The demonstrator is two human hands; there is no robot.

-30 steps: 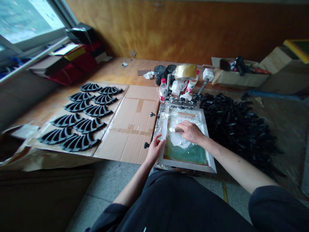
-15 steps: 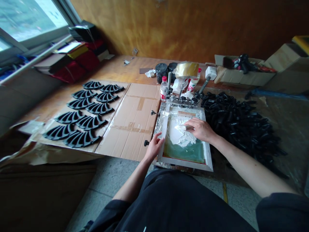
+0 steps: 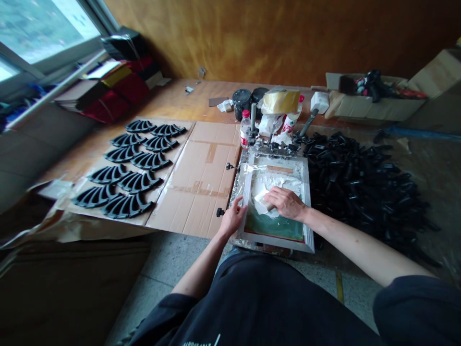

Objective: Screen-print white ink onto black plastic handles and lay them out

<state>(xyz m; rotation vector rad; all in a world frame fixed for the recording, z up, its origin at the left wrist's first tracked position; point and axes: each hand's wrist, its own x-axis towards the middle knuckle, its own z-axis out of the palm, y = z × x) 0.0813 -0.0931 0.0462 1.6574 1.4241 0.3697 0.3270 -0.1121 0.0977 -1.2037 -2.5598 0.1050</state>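
While white ink [image 3: 279,182] is being scraped, smearing is being risked.
Scraper [image 3: 262,198] is being gripped by right hand [image 3: 288,204], screen frame [image 3: 275,244] by left hand [image 3: 233,218], lower centre; frame slippage would cause it.

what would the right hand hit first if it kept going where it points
The right hand, holding a scraper, points left, so probably the screen frame's left rail, just past the white ink, near the left hand holding it; depth unclear.

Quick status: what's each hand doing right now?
Left hand: closed on the left rail of the screen frame.
Right hand: closed on a scraper, pressed into the white ink.
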